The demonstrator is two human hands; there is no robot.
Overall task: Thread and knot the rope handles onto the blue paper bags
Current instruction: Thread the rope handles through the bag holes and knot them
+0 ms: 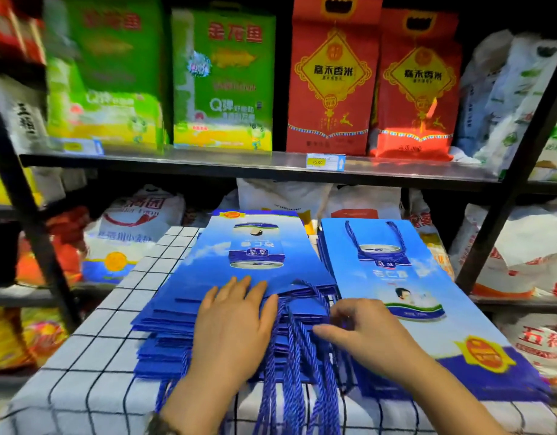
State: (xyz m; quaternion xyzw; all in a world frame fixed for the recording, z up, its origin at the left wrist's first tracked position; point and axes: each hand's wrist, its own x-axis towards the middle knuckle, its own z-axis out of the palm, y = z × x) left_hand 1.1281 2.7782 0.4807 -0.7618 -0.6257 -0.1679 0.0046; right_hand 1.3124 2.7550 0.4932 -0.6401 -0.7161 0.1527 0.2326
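Beyond the fingertips: black metal shelving [208,163] with a yellow price tag [318,162]. Glossy green rice packs [223,80] and red rice packs [332,76] stand upright on it; soft white sacks [139,221] sit on the shelf below.

Work surface: white cloth with black grid [91,350].

Left hand [236,328] lies flat, fingers straight, pressing on a fanned stack of flat blue paper bags [248,246].

A bundle of twisted blue rope handles [296,365] runs between the two hands, over the stack's near edge.

Right hand [368,337]: fingers curled at the cords; blurred, so cannot tell whether they grip one.

Right of those fingers, a finished bag [405,277] lies flat, rope handle fitted.
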